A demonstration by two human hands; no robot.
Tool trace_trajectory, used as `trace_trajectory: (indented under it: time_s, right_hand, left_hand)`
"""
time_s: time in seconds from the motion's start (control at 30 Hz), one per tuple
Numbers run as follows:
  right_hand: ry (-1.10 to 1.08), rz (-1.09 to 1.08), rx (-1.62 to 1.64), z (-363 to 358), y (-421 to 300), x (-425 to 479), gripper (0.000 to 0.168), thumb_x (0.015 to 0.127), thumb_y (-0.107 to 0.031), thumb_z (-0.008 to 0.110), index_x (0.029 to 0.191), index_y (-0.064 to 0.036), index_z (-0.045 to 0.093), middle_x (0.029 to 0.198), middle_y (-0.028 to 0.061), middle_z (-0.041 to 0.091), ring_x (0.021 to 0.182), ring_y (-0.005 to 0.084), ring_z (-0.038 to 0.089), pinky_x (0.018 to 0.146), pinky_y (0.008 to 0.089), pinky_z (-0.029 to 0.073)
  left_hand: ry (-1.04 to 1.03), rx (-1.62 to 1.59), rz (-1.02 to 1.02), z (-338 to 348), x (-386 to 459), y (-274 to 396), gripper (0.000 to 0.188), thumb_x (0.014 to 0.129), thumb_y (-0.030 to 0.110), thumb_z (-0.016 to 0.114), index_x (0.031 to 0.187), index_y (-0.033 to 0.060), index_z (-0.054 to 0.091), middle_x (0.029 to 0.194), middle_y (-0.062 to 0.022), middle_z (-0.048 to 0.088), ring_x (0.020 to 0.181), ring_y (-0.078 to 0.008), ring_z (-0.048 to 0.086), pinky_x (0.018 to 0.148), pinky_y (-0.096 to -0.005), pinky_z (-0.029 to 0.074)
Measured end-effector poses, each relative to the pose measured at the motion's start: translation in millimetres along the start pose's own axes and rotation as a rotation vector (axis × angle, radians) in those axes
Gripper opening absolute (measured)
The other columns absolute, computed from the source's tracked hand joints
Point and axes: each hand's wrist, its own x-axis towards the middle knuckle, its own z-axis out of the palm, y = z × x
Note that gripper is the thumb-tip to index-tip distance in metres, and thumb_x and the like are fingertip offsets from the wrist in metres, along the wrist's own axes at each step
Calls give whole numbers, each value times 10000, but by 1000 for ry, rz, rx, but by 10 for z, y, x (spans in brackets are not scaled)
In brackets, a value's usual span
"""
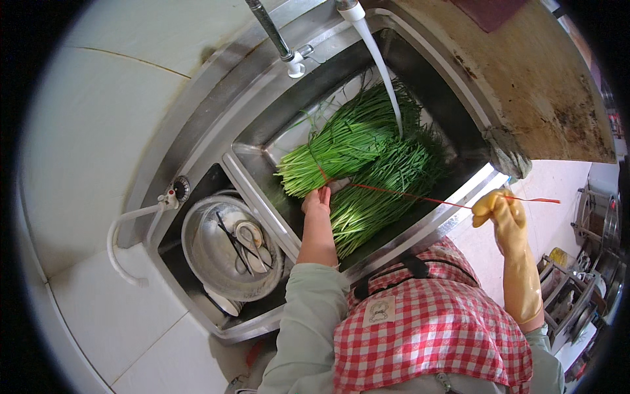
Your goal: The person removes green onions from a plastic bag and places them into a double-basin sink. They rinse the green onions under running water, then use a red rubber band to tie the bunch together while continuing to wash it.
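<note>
A bundle of garlic chives (344, 147) lies in the right basin of a steel sink (295, 248), its pale cut ends towards the left. My bare left hand (317, 196) grips its near side at the red tie; part of the palm and thumb is hidden. More chives (376, 204) lie alongside, nearer to me. My right hand (499, 212), in a yellow rubber glove, is closed on a red string (418, 198). That string runs taut from the bundle across the basin, and its loose end sticks out beyond the glove.
Water (381, 64) runs from a tap onto the chives. Another tap (295, 66) overhangs the sink's back edge. A metal bowl (206, 256) with scissors and ladles sits in the left basin. A grey cloth (507, 152) hangs at the right rim, beside a stained board (531, 98).
</note>
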Motion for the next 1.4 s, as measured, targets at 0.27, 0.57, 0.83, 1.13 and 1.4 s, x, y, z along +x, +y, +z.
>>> trace_trajectory:
  time_s: [0.27,0.57,0.83,1.13,1.4]
  right_hand:
    - [129,29,-2,-172,-139,-39,440,1020,-436,501,899,-21,580,782,100,614,652,181,605,632,309,519]
    - [166,23,11,-202,-96,-88,469,1027,-390,489,858,26,623,769,127,659,641,204,641,642,317,525]
    - [185,93,35,-86,-47,-167,443,1020,-363,501,866,29,639,744,124,666,639,202,647,647,309,523]
    - [154,98,11,-129,-8,-207,443,1025,-410,505,863,-11,610,754,107,653,620,175,626,614,297,506]
    - [121,76,33,-80,-52,-152,453,1027,-390,506,891,24,629,746,116,659,631,187,638,622,299,520]
  left_hand:
    - [-3,-100,140,-40,-438,-112,126,988,138,568,949,39,635,909,-61,660,759,-156,625,691,-272,576]
    - [-330,85,377,-79,-820,75,109,979,150,583,1017,48,593,935,-69,639,872,-194,625,815,-322,569]
    - [-161,43,166,-118,-501,20,191,990,133,529,1152,36,555,1127,-148,596,1056,-297,610,889,-436,589]
    - [-283,87,-109,26,-375,-183,52,936,0,559,959,-9,606,918,-121,635,791,-243,643,726,-328,601]
    - [-356,445,164,-193,-751,-78,90,974,69,567,945,14,633,741,-47,587,611,-153,546,553,-275,483]
